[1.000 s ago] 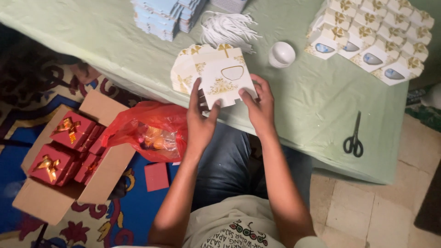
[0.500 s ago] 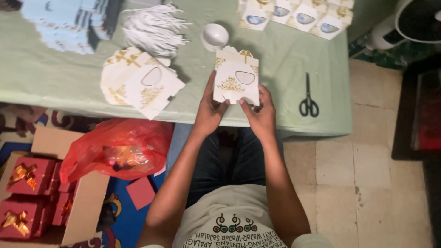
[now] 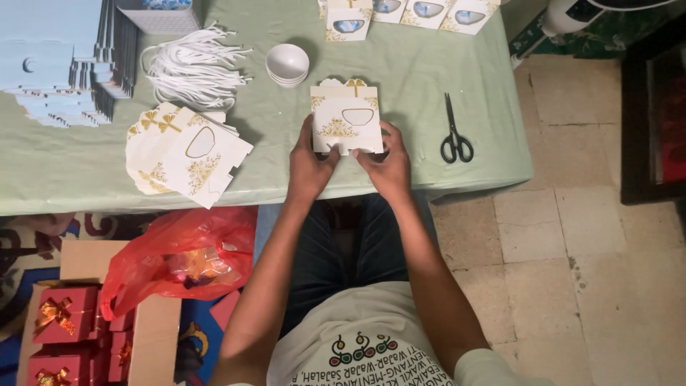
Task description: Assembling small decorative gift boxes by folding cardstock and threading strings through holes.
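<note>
Both hands grip 1 white gift box (image 3: 345, 119) with gold trim by its bottom edge, the left hand (image 3: 311, 166) pinching the lower left corner, the right hand (image 3: 386, 164) the lower right. Compared with half a second ago, the box sits flatter on the green table (image 3: 429, 93), between the white bowl (image 3: 287, 64) and the scissors (image 3: 455, 133). The stack of flat boxes (image 3: 186, 154) lies well left.
</note>
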